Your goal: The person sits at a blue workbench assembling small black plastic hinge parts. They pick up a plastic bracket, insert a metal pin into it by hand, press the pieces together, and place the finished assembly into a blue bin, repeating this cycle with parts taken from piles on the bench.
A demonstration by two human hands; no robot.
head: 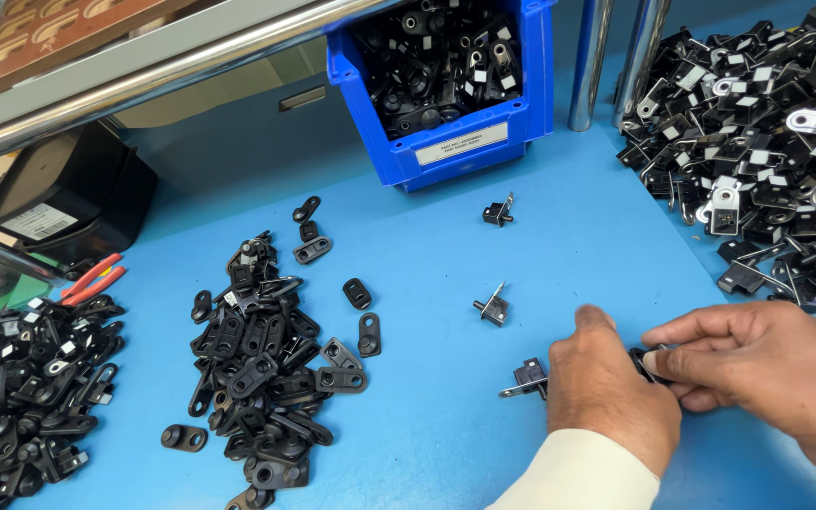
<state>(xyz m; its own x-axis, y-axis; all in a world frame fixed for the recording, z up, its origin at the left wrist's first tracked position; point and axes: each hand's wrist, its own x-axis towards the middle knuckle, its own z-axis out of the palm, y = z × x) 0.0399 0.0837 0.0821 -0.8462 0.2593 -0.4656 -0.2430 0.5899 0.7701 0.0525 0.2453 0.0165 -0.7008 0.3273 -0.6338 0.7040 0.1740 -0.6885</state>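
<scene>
My left hand point(606, 387) and my right hand point(767, 378) meet at the lower right of the blue table, both pinching a small black part point(642, 363) that is mostly hidden between the fingers. A small black switch with a metal tab point(528, 377) lies just left of my left hand, touching or nearly touching it. Two more such switches lie farther off, one point(493, 307) in mid-table and one point(499, 212) near the bin.
A blue bin point(484, 142) of black parts stands at the back. A pile of black flat brackets point(262, 364) lies centre-left, another black pile point(25, 397) at far left, a large heap with metal pieces point(767, 132) at right. Red-handled pliers point(92, 280) lie at left, near a black box point(68, 198).
</scene>
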